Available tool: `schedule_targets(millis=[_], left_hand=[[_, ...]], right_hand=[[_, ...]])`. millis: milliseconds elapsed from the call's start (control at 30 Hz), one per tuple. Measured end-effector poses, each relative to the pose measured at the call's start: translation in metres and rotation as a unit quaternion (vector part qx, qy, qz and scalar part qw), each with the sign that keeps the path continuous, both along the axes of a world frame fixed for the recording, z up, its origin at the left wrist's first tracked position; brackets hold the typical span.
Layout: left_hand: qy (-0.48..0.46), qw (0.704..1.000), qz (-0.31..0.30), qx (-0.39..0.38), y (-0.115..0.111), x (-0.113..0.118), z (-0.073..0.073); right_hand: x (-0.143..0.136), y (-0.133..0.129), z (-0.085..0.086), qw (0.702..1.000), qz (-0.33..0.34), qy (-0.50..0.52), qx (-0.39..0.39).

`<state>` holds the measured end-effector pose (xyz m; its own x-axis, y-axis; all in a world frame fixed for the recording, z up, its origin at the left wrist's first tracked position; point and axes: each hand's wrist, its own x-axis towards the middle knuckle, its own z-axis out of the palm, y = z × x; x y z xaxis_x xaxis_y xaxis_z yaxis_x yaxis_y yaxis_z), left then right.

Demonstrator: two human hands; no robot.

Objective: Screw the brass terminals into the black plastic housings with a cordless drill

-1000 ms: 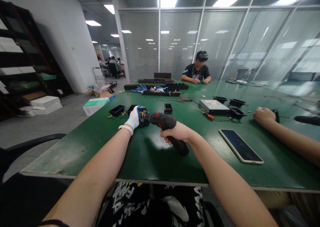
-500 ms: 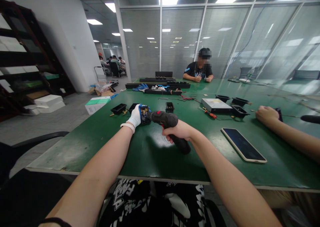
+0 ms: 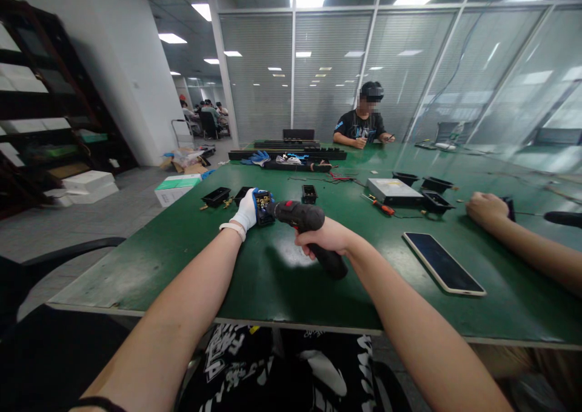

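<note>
My left hand (image 3: 247, 209), in a white and blue glove, is closed around a small black box (image 3: 265, 217) with brass-coloured parts inside. The box is tilted so that its inside faces right. My bare right hand (image 3: 324, 237) grips a black cordless drill (image 3: 301, 215) with a red mark on its body. The drill's front end points left into the box; its tip is too small to make out. Beside the glove lies another black box (image 3: 242, 195), partly hidden by it. A black tray-like box (image 3: 216, 197) with brass bits next to it sits farther left.
A black box (image 3: 309, 194) stands beyond the drill. On the right lie a phone (image 3: 443, 263), a red screwdriver (image 3: 386, 209) and a silver metal case (image 3: 394, 190). A neighbour's hand (image 3: 487, 208) reaches in from the right; another person (image 3: 361, 124) sits across the green table (image 3: 182, 266).
My hands, the box and the drill have barely moved. Across the table, the person has raised their head a little and moved one hand outward to the right.
</note>
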<state>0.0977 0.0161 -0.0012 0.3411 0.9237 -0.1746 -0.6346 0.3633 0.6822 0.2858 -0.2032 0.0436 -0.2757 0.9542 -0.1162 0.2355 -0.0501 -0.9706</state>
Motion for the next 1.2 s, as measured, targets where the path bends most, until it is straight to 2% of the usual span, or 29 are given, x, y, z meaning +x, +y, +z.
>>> schedule_targets(millis=[567, 700, 967, 1200], left_hand=[[0.009, 1.000, 0.009, 0.005, 0.0029, 0.0002, -0.0038], [0.018, 1.000, 0.021, 0.005, 0.0014, 0.0004, -0.0023], [0.011, 1.000, 0.005, 0.000, -0.0057, -0.0005, 0.0036], [0.017, 0.999, 0.032, -0.007, -0.0044, 0.0014, 0.0025]], right_hand=[[0.0010, 0.0016, -0.0010, 1.000, 0.009, 0.001, 0.004], [0.0006, 0.0013, -0.0002, 1.000, 0.007, -0.004, 0.004], [-0.0006, -0.0001, 0.0004, 1.000, -0.003, 0.007, -0.006], [-0.0022, -0.0015, 0.0033, 1.000, -0.011, 0.012, -0.014]])
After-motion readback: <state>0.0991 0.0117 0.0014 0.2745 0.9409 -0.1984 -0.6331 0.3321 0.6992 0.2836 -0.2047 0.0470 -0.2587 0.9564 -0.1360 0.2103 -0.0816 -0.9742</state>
